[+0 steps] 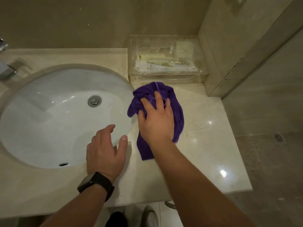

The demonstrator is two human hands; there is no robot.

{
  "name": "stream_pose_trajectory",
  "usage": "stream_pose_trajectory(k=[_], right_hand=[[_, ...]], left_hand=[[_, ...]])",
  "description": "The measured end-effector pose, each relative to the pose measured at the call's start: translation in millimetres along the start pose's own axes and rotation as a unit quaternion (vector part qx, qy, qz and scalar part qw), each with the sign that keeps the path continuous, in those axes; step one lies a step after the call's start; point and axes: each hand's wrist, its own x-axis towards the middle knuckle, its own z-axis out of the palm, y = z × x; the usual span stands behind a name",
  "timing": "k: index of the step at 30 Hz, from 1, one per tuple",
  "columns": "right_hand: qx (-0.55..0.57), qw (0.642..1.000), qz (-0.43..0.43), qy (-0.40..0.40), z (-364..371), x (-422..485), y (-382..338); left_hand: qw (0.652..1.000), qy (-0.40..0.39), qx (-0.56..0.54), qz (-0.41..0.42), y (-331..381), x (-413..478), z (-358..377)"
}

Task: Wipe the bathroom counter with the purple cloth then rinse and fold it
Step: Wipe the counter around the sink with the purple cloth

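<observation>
- the right hand [156, 118] lies palm down on the purple cloth [177, 112], fingers spread and slightly bent into the bunched fabric, pressing it onto the counter [205, 145].
- the cloth is crumpled, not folded; it sits on the counter just right of the sink [57, 115], its left edge touching the basin rim, with 1 tail running back toward the person under the wrist.
- the left hand [105, 151] rests at the near right rim of the sink, fingers relaxed and loosely parted, holding nothing; the thumb lies on the counter beside the cloth's tail but apart from it.
- a black watch [95, 184] sits on the left wrist.
- the sink is a white oval bowl set under the beige stone top, with a metal drain plug [94, 100] in its middle and an overflow slot near the front.
- part of a chrome tap [6, 69] shows at the far left edge.
- a clear plastic box [165, 61] with packets inside stands against the wall behind the cloth, close to it but not touching.
</observation>
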Motion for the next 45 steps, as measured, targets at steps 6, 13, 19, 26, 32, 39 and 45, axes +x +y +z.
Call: stream_pose_trajectory(k=[6,13,19,26,32,39,45], right_hand=[[-0.022,0.999,-0.026,0.031,15.0,-114.8,8.0],[-0.015,0.998,0.001,0.057,4.7,-75.9,23.5],[0.007,0.999,0.036,0.039,-23.0,26.8,55.2],[0.001,0.999,0.013,0.047,-29.4,8.4,76.3],[-0.002,0.997,0.035,0.072,-26.9,-125.9,104.9],[0.009,0.996,0.052,0.074,-32.4,-70.7,101.0],[0.015,0.996,0.055,0.062,-42.3,37.3,98.7]], left_hand=[[1.000,0.000,-0.009,0.010,1.1,-1.6,-2.3],[0.995,-0.032,0.076,0.050,-1.6,-1.7,-2.8],[0.990,-0.054,0.119,0.054,-0.2,0.2,-0.2],[0.988,-0.064,0.135,0.049,1.1,0.5,0.3],[0.987,-0.073,0.138,0.040,2.4,0.3,0.2],[0.987,-0.076,0.141,0.030,4.5,0.6,-1.3],[0.985,-0.081,0.150,0.025,5.8,1.4,-1.7]])
